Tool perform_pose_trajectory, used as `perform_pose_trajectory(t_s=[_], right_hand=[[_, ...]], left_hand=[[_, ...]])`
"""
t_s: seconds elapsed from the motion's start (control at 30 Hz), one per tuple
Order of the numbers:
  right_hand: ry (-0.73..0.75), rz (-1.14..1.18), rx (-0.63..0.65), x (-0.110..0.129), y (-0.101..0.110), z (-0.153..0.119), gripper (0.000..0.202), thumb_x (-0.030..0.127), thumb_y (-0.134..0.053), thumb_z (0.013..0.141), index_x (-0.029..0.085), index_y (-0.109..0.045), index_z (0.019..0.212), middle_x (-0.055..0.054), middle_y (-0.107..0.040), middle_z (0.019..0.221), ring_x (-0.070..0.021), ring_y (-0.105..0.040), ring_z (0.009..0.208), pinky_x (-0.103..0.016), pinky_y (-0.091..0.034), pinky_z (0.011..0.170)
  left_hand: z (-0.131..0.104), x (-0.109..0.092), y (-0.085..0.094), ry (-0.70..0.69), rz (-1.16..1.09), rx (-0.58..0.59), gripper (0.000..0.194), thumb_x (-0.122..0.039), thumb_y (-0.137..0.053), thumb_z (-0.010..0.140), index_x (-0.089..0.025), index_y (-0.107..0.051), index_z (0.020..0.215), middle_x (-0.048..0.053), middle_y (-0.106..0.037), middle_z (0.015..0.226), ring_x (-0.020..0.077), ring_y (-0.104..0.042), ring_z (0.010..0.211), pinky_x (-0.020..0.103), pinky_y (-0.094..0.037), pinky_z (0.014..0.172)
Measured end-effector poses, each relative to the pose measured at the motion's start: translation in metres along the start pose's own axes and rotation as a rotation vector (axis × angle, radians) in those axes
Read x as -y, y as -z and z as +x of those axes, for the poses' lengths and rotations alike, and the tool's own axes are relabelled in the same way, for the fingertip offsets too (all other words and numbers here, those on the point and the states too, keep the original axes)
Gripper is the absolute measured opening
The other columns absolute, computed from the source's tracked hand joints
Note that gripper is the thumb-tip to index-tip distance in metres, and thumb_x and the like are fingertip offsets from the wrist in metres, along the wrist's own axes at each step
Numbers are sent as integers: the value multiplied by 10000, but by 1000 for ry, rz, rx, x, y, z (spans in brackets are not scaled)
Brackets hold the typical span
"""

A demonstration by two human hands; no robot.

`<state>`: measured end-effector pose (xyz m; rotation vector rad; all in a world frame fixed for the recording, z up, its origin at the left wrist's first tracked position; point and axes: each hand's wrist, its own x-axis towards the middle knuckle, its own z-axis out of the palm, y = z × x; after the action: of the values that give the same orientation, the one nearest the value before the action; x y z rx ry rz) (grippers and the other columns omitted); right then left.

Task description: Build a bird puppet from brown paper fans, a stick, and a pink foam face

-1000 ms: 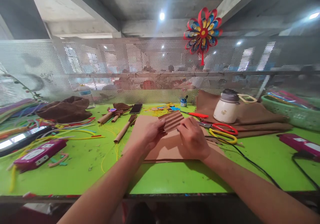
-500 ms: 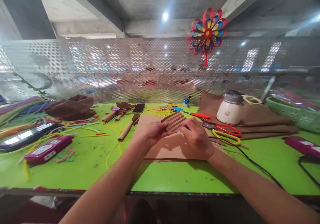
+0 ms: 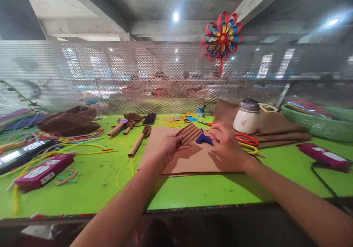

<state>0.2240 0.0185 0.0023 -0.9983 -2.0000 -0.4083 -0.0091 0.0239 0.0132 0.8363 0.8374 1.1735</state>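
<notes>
My left hand [image 3: 169,146] pinches a small sheet of brown striped corrugated paper [image 3: 189,133] by its left side, tilted above a tan board [image 3: 190,162]. At the paper's right edge is a blue glue gun [image 3: 205,139], its handle running between the thumb and fingers of my right hand [image 3: 227,144]. The grip there looks loose, with the index finger raised. Beyond my right hand lie scissors with red and yellow handles [image 3: 246,139], partly hidden by that hand.
Brown paper rolls [image 3: 139,142], a phone [image 3: 149,119] and yellow scraps [image 3: 178,119] lie behind the board. A white bottle [image 3: 246,118] stands near folded brown cloth [image 3: 284,133]. Purple boxes [image 3: 45,171] flank the workspace, with a green basket [image 3: 325,124] at far right.
My right hand has drawn back to the right and loosened, exposing more of the blue glue gun. My left hand still holds the striped paper. The camera view has turned slightly right.
</notes>
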Motion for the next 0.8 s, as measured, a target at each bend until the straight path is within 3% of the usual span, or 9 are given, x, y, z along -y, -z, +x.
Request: perform_pose_trajectory(t_s=[0.07, 0.13, 0.17, 0.3, 0.47, 0.6, 0.67, 0.8], right_hand=[[-139, -128, 168, -35, 18, 1, 256, 95, -444, 860, 123, -696, 897, -139, -636, 965, -244, -559, 992, -344, -442, 891], [-366, -265, 488, -71, 37, 0, 289, 126, -431, 866, 140, -717, 903, -137, -674, 983, -242, -588, 955, -328, -437, 845], [-410, -283, 576, -86, 44, -2, 268, 171, -466, 860, 135, -731, 873, -143, -694, 941, -250, -610, 887, -327, -444, 783], [-453, -259, 778, -120, 57, -10, 221, 247, -578, 795, 159, -751, 900, -104, -740, 891, -233, -645, 794, -279, -435, 679], [-429, -192, 885, -119, 45, -10, 584, 130, -638, 654, 188, -635, 1235, -92, -728, 1043, -238, -656, 896, -258, -455, 731], [-398, -186, 900, -115, 39, -8, 732, 72, -642, 583, 196, -589, 1303, -131, -668, 1198, -284, -630, 1039, -295, -459, 813], [-417, -202, 895, -117, 39, -7, 706, 83, -635, 611, 190, -588, 1307, -146, -671, 1182, -292, -640, 1027, -307, -464, 801], [-430, -233, 867, -124, 50, 1, 376, 199, -606, 749, 182, -705, 1112, -164, -713, 1055, -311, -664, 959, -349, -466, 793]], left_hand=[[0, -4, -2, -7, 38, -37, 235, -44, -586, 862, -5, -654, 1083, 193, -725, 907, 203, -731, 675, 222, -609, 559], [-2, -9, -5, -27, 57, -48, 241, -30, -542, 880, -17, -647, 1097, 194, -718, 970, 184, -729, 676, 216, -613, 570], [-2, -11, -6, -35, 61, -45, 239, -29, -517, 891, -14, -644, 1093, 198, -714, 995, 179, -729, 684, 216, -616, 584], [-5, -14, -11, -49, 66, -51, 206, -27, -478, 901, 16, -633, 1029, 193, -715, 910, 182, -721, 641, 228, -618, 568], [-6, -14, -11, -45, 32, -81, 197, -62, -457, 925, 2, -630, 996, 172, -714, 835, 179, -717, 616, 233, -613, 554], [-9, -15, -9, -53, -11, -92, 159, -75, -495, 911, -20, -636, 960, 144, -704, 790, 182, -711, 609, 263, -616, 570], [-10, -16, -8, -61, -30, -90, 156, -80, -494, 912, -31, -641, 933, 132, -698, 780, 173, -704, 613, 266, -616, 585], [-10, -16, -5, -82, -59, -83, 179, -113, -478, 929, -42, -642, 930, 144, -704, 838, 173, -705, 655, 288, -621, 628]])
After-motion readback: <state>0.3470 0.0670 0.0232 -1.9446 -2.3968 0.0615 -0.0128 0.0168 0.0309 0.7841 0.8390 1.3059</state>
